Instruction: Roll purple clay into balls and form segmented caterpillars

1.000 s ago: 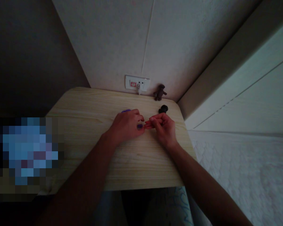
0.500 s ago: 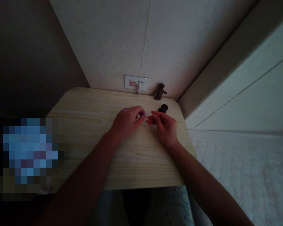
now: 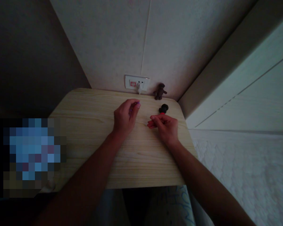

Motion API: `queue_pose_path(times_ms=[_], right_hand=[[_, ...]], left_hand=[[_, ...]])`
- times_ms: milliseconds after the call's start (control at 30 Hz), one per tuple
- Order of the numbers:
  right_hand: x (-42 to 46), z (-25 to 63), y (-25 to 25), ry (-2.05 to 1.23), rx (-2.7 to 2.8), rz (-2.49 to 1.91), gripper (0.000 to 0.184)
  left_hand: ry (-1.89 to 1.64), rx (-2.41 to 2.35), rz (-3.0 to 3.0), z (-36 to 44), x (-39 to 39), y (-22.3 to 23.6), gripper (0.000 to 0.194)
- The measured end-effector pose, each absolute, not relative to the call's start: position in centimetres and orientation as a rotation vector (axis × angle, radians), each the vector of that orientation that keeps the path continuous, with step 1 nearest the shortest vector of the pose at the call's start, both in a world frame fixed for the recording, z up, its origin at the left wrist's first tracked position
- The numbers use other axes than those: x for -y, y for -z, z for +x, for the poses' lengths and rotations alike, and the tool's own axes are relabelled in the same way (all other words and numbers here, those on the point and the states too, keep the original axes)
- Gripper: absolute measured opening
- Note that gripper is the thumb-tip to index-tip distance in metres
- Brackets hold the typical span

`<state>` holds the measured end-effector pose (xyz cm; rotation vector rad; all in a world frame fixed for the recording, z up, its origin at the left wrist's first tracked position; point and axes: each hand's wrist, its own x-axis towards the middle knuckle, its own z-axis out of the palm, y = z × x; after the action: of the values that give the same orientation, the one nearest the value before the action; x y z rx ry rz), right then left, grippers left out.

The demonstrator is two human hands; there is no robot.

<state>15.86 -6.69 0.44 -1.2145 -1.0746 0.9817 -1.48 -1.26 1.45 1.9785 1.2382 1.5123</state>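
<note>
My left hand (image 3: 125, 116) is above the middle of the table, closed around a small purple piece (image 3: 130, 112) that its fingers mostly cover. Close by on the right, my right hand (image 3: 165, 128) has its thumb pressed to the index finger and the other fingers curled. Whatever it may hold is too small and dark to make out. Just beyond that hand lies a small black rounded object (image 3: 164, 108), with a spot of red at its near side. A dark brown toy figure (image 3: 159, 91) stands upright farther back, near the wall.
The light wooden table (image 3: 85, 108) has rounded back corners and meets the wall. A white wall socket (image 3: 136, 83) with a plug in it sits just above the back edge. To the right are a pale cabinet (image 3: 240, 94) and a quilted white surface (image 3: 240, 169). A pixelated patch covers the left.
My left hand has moved back and left, away from the right hand, turning so more of the purple piece shows. The right hand's thumb and index finger have come together.
</note>
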Motion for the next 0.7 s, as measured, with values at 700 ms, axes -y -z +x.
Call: queue_pose_path(times_ms=[700], right_hand=[[6.25, 15.86, 0.14, -1.051, 1.139, -1.247, 0.047]], left_hand=[[-1.369, -1.14, 2.161, -0.41, 1.52, -0.54, 0.019]])
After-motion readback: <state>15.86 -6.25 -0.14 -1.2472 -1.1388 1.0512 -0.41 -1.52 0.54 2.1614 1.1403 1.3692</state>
